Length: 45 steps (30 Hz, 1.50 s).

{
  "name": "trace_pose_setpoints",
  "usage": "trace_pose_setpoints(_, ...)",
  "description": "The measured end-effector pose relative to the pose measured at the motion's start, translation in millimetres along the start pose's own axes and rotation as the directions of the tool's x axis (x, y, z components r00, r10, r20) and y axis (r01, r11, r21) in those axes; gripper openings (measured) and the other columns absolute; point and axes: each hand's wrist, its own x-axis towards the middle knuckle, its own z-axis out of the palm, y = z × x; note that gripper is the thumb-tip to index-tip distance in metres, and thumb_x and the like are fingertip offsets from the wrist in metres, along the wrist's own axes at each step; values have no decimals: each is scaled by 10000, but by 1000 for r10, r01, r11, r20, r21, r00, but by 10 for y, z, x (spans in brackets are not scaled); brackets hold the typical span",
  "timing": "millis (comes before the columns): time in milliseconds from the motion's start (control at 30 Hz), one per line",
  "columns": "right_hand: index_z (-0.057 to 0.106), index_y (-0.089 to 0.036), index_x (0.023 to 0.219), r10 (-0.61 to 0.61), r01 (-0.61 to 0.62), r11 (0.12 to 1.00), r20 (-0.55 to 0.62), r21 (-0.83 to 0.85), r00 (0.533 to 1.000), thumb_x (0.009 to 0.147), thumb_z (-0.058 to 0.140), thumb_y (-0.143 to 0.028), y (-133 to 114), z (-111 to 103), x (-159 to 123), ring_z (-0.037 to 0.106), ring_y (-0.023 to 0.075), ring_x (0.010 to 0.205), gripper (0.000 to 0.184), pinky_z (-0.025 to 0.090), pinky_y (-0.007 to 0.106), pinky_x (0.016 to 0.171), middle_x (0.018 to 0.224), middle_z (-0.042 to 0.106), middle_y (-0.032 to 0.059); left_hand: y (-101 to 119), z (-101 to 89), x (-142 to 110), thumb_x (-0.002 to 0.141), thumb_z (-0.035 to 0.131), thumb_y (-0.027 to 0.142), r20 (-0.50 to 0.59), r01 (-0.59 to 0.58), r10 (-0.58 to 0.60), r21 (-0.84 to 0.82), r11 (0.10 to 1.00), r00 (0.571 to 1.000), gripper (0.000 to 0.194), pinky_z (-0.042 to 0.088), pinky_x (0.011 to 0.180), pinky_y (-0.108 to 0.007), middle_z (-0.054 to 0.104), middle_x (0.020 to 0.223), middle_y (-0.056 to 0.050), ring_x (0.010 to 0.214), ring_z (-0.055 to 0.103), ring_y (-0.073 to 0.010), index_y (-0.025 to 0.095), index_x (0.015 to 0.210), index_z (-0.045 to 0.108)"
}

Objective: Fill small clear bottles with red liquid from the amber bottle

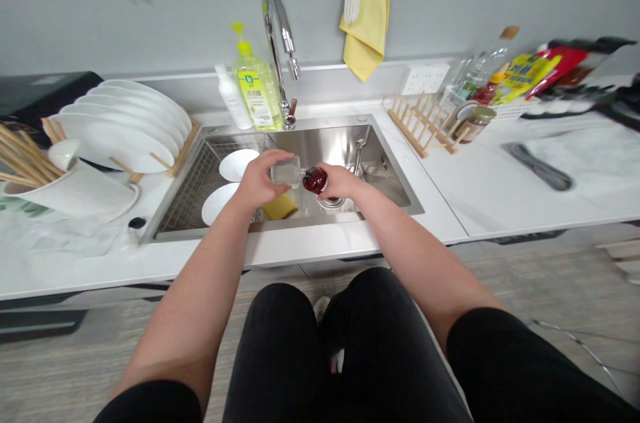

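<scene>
Item: small glass bottle (286,172), centre of frame, above the sink (325,146). Left hand (256,180) grasping its body; right hand (341,182) grasping the dark red cap (315,180). Risk: wet glass slipping, falling onto steel or white plates (239,165).

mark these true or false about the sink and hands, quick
1. The left hand holds a clear glass piece. True.
2. Two white plates lie in the stainless steel sink. True.
3. The yellow sponge sits out on the counter. False: it lies in the sink, below the hands.
4. The right hand is empty. False: its fingers are on a dark red rounded object.
5. A yellow towel hangs on the wall above the sink. True.
6. The dish soap bottle stands inside the sink. False: it stands behind the sink.
</scene>
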Motion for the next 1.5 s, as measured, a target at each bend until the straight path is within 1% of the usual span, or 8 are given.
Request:
trace_pose_setpoints(133, 700, -278, 1340, 21, -20, 1000, 8, -15, 1000, 631, 1069, -310, -13, -10, -1, 821, 319, 1080, 800, 601, 365, 895, 1188, 859, 42, 9, -2, 4, 731, 911, 354, 7, 28, -28, 11, 1000, 1000, 640, 570, 1205, -574, 806, 1407, -110, 1294, 748, -360, 249, 1355, 812)
trace_pose_setpoints(433, 700, -273, 1336, 21, -20, 999, 15, -46, 1000, 627, 1083, -324, -32, -20, -9, 823, 326, 1060, 808, 604, 366, 874, 1195, 859, 55, 4, 2, 10, 724, 917, 369, 15, 41, -40, -7, 999, 999, 640, 580, 1185, -573, 809, 1386, -110, 1270, 751, -365, 254, 1345, 815)
trace_pose_setpoints(700, 704, -268, 1339, 24, -23, 1000, 21, -10, 1000, 619, 1081, -308, -30, -28, -13, 825, 328, 1062, 814, 606, 367, 877, 1189, 861, 59, 10, -2, 28, 722, 922, 337, 15, 19, -19, -1, 1000, 1000, 651, 573, 1195, -579, 812, 1393, -108, 1275, 753, -369, 250, 1357, 813)
trace_pose_setpoints(933, 715, -264, 1331, 12, -12, 1000, 5, 5, 1000, 637, 1062, -273, -24, -17, -16, 827, 320, 1107, 776, 599, 360, 924, 1190, 865, 49, 69, -43, 72, 725, 918, 376, 45, 31, -32, 13, 999, 998, 656, 578, 1197, -580, 815, 1400, -112, 1277, 761, -373, 251, 1361, 818)
trace_pose_setpoints(1067, 728, -266, 1320, 11, -11, 1000, -2, 15, 1000, 634, 1057, -264, -43, -27, -23, 830, 315, 1074, 760, 600, 353, 903, 1178, 866, 43, 99, -64, 82, 721, 915, 352, 53, 35, -37, 30, 999, 998, 657, 597, 1174, -576, 819, 1395, -107, 1263, 771, -373, 255, 1364, 822)
trace_pose_setpoints(1200, 726, -253, 1330, 5, -5, 1000, -15, 11, 1000, 632, 1061, -268, -57, -36, -25, 829, 312, 1066, 774, 589, 339, 878, 1185, 867, 51, 119, -88, 102, 713, 909, 320, 55, 13, -15, 44, 999, 998, 654, 602, 1164, -570, 822, 1390, -112, 1265, 777, -379, 249, 1359, 829)
trace_pose_setpoints(1500, 716, -251, 1367, 1, 1, 999, -38, 44, 999, 631, 1073, -278, -69, -45, -25, 832, 313, 1120, 819, 588, 347, 941, 1208, 865, 54, 171, -139, 196, 700, 890, 302, 81, 6, -13, 77, 997, 997, 681, 596, 1171, -578, 815, 1399, -97, 1267, 768, -389, 268, 1377, 826)
